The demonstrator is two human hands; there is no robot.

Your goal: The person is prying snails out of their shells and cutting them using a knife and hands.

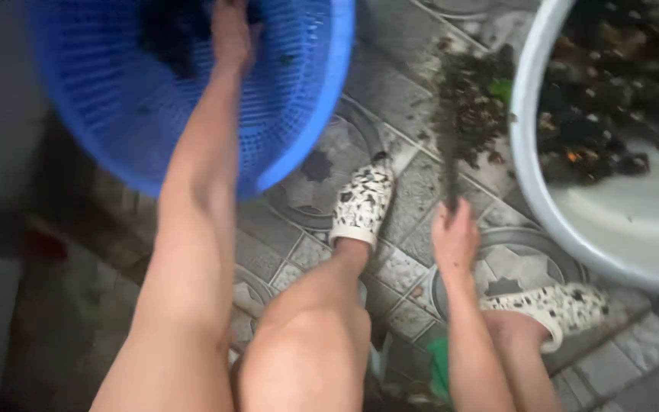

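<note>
1. the fingers of my right hand (454,238) are clenched around the bottom end of a thin dark stick (449,164), knuckles up, thumb side toward the left.
2. the stick rises straight away from those fingers; just past its upper part a heap of dark wet debris (470,103) lies on the patterned tile floor (413,206). it is too blurred for me to tell whether the stick touches the heap.
3. to the right of the right fingers, and well apart from them, stands a big white basin (573,236). inside it, far above the fingers, lies a pile of dark, brownish lumps (612,107) against the upper wall.
4. the fingers of my left hand (230,34) reach into a blue plastic basket (299,107) with a slotted wall, far up and to the left of the right hand. i cannot tell whether they are grasping anything; the fingertips are lost at the top edge among something dark (173,30) in the basket.
5. the basket is tilted, its rim down toward the floor.
6. between the two hands, just left of the right fingers, sits a white speckled sandal (361,206) on my left foot.
7. below and right of the right fingers is the other speckled sandal (554,305).
8. a bit of green (440,366) shows near the right forearm, low down.
</note>
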